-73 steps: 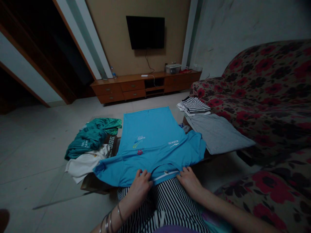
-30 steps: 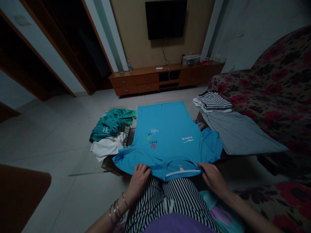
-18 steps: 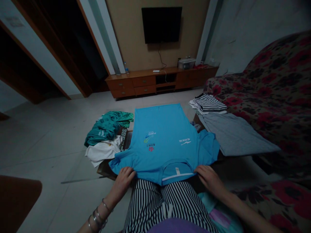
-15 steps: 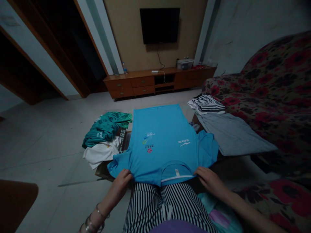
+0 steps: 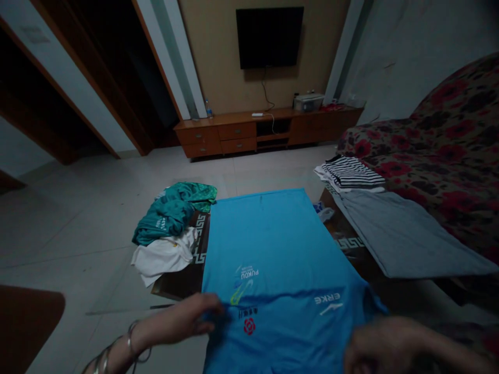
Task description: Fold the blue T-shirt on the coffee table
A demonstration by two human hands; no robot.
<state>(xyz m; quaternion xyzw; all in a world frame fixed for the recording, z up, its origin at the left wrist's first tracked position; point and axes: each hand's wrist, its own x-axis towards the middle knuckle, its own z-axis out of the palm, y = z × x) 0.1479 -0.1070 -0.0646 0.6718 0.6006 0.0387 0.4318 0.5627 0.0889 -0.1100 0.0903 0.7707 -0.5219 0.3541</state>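
Here's the blue shirt [image 5: 275, 259], stretched over the desk [image 5: 175, 285], hem toward the wooden cabinet [image 5: 234, 137]. My left hand [image 5: 198, 314] curls at its left edge; my right hand [image 5: 384, 345], blurred, is by the opposite side. Whether either pinches fabric, I can't tell. Green garment [image 5: 167, 215] and white garment [image 5: 166, 257] left, grey garment [image 5: 409, 234] right.

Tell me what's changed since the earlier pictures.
The blue shirt has shifted toward the person, its collar now out of view. The left hand holds its edge; the right hand is too blurred to judge. The teal clothes and gray garment stayed put.
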